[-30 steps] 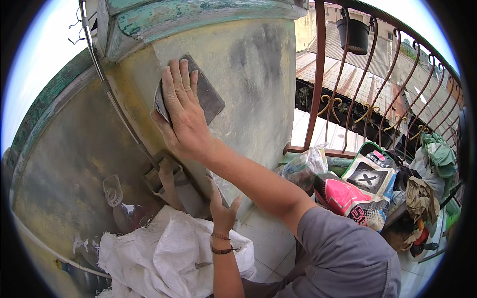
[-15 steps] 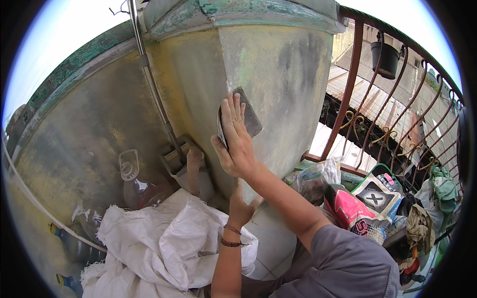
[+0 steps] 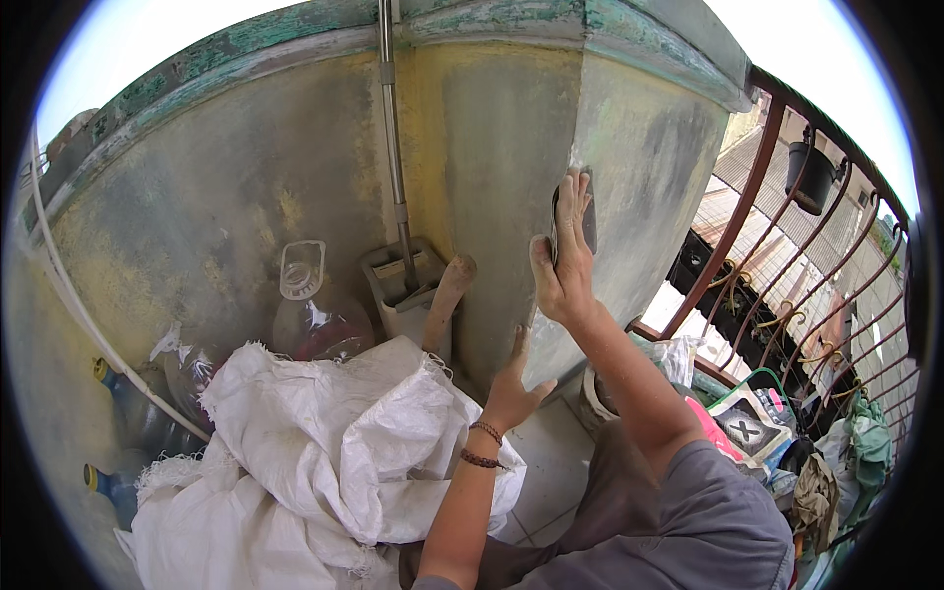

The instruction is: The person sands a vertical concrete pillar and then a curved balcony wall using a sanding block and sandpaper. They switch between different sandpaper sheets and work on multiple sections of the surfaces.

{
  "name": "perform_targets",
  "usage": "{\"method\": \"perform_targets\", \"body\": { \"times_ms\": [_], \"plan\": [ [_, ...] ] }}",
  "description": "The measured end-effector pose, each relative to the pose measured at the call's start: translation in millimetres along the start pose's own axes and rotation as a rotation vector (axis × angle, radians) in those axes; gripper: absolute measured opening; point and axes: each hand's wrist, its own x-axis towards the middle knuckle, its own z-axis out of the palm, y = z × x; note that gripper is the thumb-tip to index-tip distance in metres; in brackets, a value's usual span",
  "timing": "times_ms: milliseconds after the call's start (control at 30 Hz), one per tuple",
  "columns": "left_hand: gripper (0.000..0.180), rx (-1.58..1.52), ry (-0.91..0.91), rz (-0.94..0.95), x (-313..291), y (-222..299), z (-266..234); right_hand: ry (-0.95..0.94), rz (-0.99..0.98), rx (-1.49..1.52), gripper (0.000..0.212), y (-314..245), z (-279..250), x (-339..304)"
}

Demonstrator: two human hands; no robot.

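Observation:
My right hand (image 3: pixel 567 261) presses a dark grey sheet of sandpaper (image 3: pixel 589 218) against the upright corner of a worn, grey-yellow wall (image 3: pixel 506 157). Its fingers point up, and the thumb stands apart on the left side. Part of the sheet is hidden behind the palm and fingers. Lower down by the same corner is my left hand (image 3: pixel 513 390), with index finger and thumb spread and nothing held. Whether its fingertips touch the wall, I cannot tell. Two dark bracelets (image 3: pixel 481 445) circle the left wrist. Pale dust marks the right fingers.
White woven sacks (image 3: pixel 315 442) heap up at left. Behind them stand a large clear bottle (image 3: pixel 320 320), a grey bucket (image 3: pixel 398 280) with a metal pole (image 3: pixel 393 147), and a wooden handle (image 3: pixel 449 300). Bags (image 3: pixel 752 423) lie right, below a metal railing (image 3: pixel 777 216).
The view has swung left, so the wall corner sits further right. My right hand and the sandpaper have shifted from the right-hand face toward the corner edge. The left hand stays low.

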Motion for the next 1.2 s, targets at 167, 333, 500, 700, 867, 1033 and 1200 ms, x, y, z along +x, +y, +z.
{"method": "perform_targets", "body": {
  "times_ms": [167,333,500,700,867,1033,1200],
  "plan": [
    [0.097,0.010,0.008,0.001,-6,1,10,0.092,0.182,0.090,0.066,-14,-26,95],
    [0.097,0.017,-0.091,-0.140,-14,-3,5,-0.066,0.072,-0.093,0.064,11,-2,-42],
    [0.097,0.039,-0.127,-0.233,-33,-1,8,0.107,0.117,0.021,0.063,-7,-28,98],
    [0.100,0.082,-0.150,-0.160,-46,-11,8,-0.102,0.014,-0.124,0.061,-14,0,-19],
    [0.100,0.121,-0.144,-0.149,-57,-16,7,0.116,0.204,-0.037,0.061,-10,-22,94],
    [0.100,0.158,-0.222,-0.318,-67,4,-21,0.059,0.154,-0.196,0.062,5,6,-5],
    [0.098,0.218,-0.129,-0.183,-76,-21,-13,0.060,0.162,-0.150,0.062,4,-7,43]
  ]
}}
